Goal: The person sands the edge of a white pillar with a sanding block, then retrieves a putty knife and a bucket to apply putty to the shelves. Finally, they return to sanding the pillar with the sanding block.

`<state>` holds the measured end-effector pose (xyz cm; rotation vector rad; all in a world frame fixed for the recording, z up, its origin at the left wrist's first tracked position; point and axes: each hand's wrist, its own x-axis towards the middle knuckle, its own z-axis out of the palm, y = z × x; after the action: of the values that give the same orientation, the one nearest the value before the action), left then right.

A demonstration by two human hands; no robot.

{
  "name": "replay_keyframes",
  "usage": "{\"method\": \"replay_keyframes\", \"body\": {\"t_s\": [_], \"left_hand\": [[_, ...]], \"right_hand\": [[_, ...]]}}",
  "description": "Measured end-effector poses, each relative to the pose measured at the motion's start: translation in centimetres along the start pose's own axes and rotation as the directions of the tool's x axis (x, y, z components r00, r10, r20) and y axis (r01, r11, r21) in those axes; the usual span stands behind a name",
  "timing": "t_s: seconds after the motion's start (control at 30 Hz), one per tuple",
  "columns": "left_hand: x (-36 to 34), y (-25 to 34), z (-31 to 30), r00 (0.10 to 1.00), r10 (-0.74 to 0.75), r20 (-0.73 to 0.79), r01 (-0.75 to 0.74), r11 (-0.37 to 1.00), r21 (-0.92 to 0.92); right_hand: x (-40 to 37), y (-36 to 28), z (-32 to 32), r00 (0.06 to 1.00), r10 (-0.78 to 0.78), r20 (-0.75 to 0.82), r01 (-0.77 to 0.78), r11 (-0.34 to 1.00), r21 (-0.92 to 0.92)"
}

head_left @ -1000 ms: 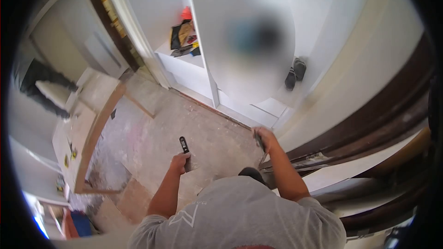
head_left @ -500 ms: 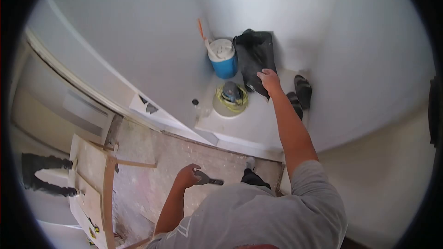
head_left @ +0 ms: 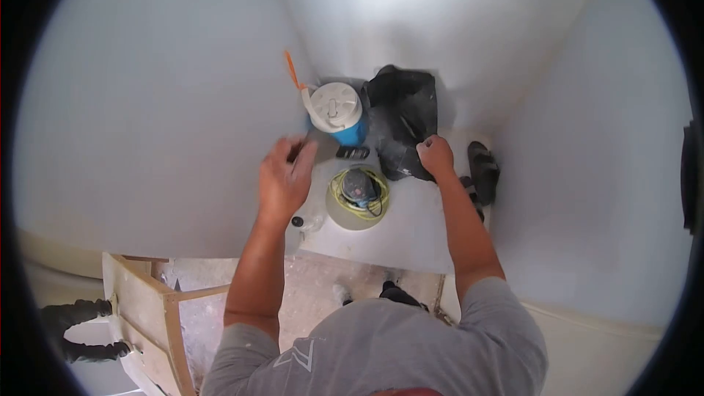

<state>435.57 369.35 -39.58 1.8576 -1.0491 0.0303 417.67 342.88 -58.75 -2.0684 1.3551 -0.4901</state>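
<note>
My left hand (head_left: 284, 172) is closed on the wide grey blade of a putty knife (head_left: 353, 152), whose black handle points to the right, toward the bag. A black bag (head_left: 403, 114) leans in the corner on the white ledge. At its lower right edge my right hand (head_left: 438, 155) is closed on the bag's material. Left of the bag is a blue drink cooler (head_left: 350, 134) with a white lid and handle. In front of it, a round pale bucket (head_left: 345, 216) has a dark sander-like tool (head_left: 359, 185) and a coiled yellow cord on top.
Dark sandals (head_left: 482, 169) lie right of the bag by the wall. A clear bottle (head_left: 309, 221) with a black cap lies near the ledge's left edge. Below left stands a wooden work platform (head_left: 172, 323), with dark trousers (head_left: 84, 319) draped or standing beside it.
My left hand has risen from low beside my body to above the ledge, bringing the putty knife near the bag. My right hand has shifted slightly and its fingers have closed on the bag.
</note>
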Motion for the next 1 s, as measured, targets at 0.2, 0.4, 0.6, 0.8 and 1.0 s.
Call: {"method": "replay_keyframes", "body": {"t_s": [0.2,0.4,0.6,0.8,1.0], "left_hand": [[8.5,4.2,7.1,0.988,0.145,-0.059,-0.145,0.989,0.002],[11.7,3.3,11.6,0.981,0.194,-0.020,-0.193,0.980,0.054],[13.5,2.7,19.2,0.957,0.185,0.223,-0.219,0.966,0.137],[12.3,-1.1,26.9,0.836,0.102,0.538,-0.300,0.907,0.294],[13.5,-2.5,27.6,0.751,0.032,0.660,-0.425,0.788,0.445]], "right_hand": [[6.0,0.9,4.0,0.985,-0.011,-0.172,0.007,1.000,-0.025],[-2.0,2.1,-5.4,0.986,-0.008,0.165,-0.076,0.863,0.499],[-7.6,4.0,-8.7,0.945,-0.139,0.296,-0.165,0.579,0.798],[-9.9,2.2,-13.1,0.928,-0.277,0.250,-0.120,0.413,0.903],[-6.9,-2.2,-16.1,0.974,-0.229,0.000,0.086,0.365,0.927]]}}
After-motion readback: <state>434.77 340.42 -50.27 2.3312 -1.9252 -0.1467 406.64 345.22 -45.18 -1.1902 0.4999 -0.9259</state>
